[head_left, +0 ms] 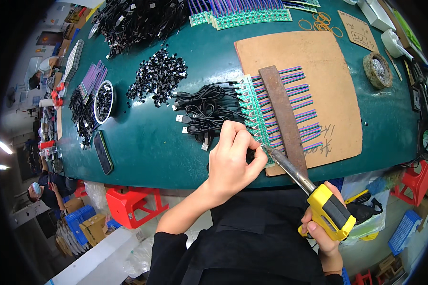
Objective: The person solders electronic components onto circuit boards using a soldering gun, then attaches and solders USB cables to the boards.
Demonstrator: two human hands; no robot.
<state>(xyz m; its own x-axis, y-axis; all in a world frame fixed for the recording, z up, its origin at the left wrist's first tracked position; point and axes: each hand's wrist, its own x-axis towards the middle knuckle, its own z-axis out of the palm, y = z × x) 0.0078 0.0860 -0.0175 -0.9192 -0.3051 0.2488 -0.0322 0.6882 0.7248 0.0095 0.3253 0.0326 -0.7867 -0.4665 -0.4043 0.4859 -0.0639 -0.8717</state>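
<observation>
A strip of green circuit boards (pixel 255 111) lies on a cardboard sheet, with black USB cables (pixel 207 107) along its left edge and thin multicoloured wires (pixel 305 100) fanning out to the right. A rusty flat metal bar (pixel 284 116) rests across those wires. At the strip's near end my left hand (pixel 234 161) is closed in a pinch on a black cable, whose end is mostly hidden by the fingers. My right hand (pixel 321 230) grips a yellow and black soldering gun (pixel 329 211); its tip reaches the strip beside my left fingertips.
The cardboard sheet (pixel 337 85) covers part of the green table (pixel 152 137). A heap of small black parts (pixel 159 76), a bowl (pixel 110 109) and a phone (pixel 102 152) lie left. Rubber bands (pixel 321 21) and a round solder pot (pixel 377 70) sit far right. Red stools (pixel 128 204) stand below.
</observation>
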